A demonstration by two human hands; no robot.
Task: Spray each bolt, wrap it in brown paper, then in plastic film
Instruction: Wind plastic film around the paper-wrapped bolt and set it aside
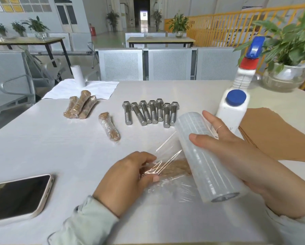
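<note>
My right hand [236, 156] holds a roll of plastic film [203, 152] slanted above the table, thumb on top of it. Loose film [167, 147] runs from the roll down to a bolt wrapped in brown paper [176, 169] lying near the table's front. My left hand [128, 175] grips that wrapped bolt through the film. Several bare steel bolts [150, 112] lie in a row at mid-table. One finished wrapped bolt [109, 126] lies left of them, with three more [81, 106] stacked further left. The white spray bottle [236, 96] stands at the right.
Brown paper sheets [279, 135] lie at the right edge. A phone [15, 197] rests at the front left. A white roll [78, 75] stands on white sheets [95, 89] at the back left. A potted plant [286, 64] sits at the back right; metal chairs stand behind the table.
</note>
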